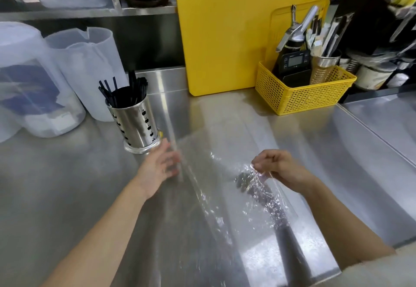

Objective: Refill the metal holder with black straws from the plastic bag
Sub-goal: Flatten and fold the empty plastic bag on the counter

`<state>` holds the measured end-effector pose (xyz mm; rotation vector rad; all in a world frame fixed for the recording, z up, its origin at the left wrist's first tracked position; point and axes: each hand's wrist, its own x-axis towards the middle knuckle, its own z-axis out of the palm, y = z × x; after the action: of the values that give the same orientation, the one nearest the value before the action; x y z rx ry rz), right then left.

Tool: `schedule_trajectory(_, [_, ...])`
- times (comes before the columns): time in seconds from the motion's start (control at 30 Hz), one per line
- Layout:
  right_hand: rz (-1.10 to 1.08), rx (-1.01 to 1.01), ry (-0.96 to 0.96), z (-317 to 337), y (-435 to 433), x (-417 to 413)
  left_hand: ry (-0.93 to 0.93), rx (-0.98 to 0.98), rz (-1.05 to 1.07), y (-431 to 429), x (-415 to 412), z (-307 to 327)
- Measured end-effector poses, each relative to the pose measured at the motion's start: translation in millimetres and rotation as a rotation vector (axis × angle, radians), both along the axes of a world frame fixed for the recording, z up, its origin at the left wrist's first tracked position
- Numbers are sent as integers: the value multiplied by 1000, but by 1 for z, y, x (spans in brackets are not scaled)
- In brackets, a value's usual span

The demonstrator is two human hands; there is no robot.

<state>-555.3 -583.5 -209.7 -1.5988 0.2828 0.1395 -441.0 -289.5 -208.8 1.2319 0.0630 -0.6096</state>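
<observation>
A shiny metal holder stands upright on the steel counter, left of centre, with black straws sticking out of its top. A clear plastic bag lies spread over the counter in front of me; I see no straws inside it. My left hand rests with fingers apart on the bag's left edge, just right of the holder's base. My right hand pinches the crumpled right part of the bag between closed fingers.
Large translucent plastic jugs stand left of the holder. A yellow cutting board leans against the back wall. A yellow basket with a scale and utensils sits at the back right. A counter seam runs on the right.
</observation>
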Motion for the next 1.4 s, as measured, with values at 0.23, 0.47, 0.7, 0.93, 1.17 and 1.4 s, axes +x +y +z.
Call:
schedule_trajectory(0.23, [-118, 168, -13, -6, 11, 1, 110, 110, -300, -27, -48, -7])
schedule_trajectory(0.47, [-177, 159, 85, -10, 11, -9, -181, 438, -240, -32, -44, 0])
schedule_trajectory(0.7, [-148, 348, 122, -17, 7, -21, -186, 233, -155, -24, -43, -12])
schedule_trajectory(0.93, [-127, 460, 114, -23, 12, -20, -153, 137, -158, -25, -45, -6])
schedule_trajectory(1.17, [-146, 510, 50, -30, 16, -23, -44, 139, -230, -21, -52, -15])
schedule_trajectory(1.4, [-283, 281, 148, -20, 27, -45, 29, 182, -157, -30, -60, -15])
